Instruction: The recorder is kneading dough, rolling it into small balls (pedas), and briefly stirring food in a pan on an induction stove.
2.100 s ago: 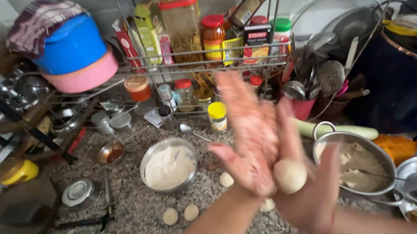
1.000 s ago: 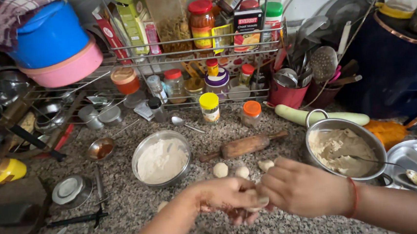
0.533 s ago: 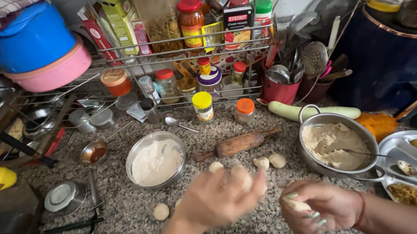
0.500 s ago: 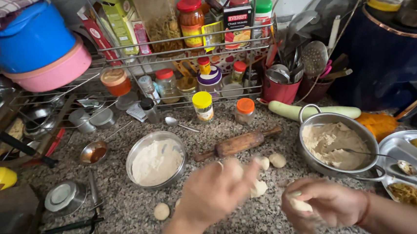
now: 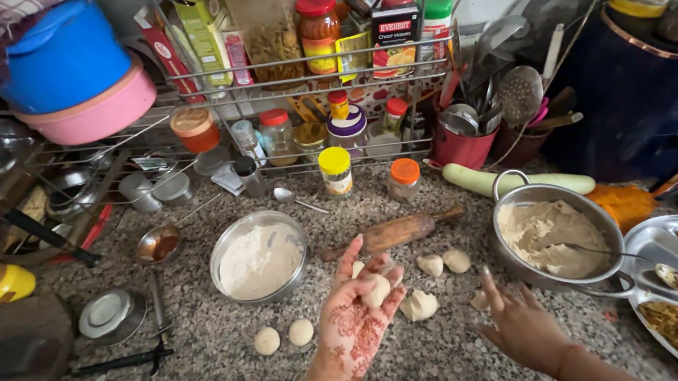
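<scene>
Cupping a dough ball (image 5: 376, 290) in my open left hand (image 5: 359, 312), palm up — lifted since a moment ago. Right hand (image 5: 523, 325), fingers spread and empty, has dropped onto the counter (image 5: 208, 359) beside the dough pan (image 5: 553, 235). Two finished balls (image 5: 284, 336) sit near its front edge.

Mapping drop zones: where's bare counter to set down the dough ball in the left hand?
The left hand holds a dough ball. Free granite: the front strip between the two finished balls and the lid; also between the hands. Crowded: around the rolling pin, the dough pan and under the rack.
</scene>
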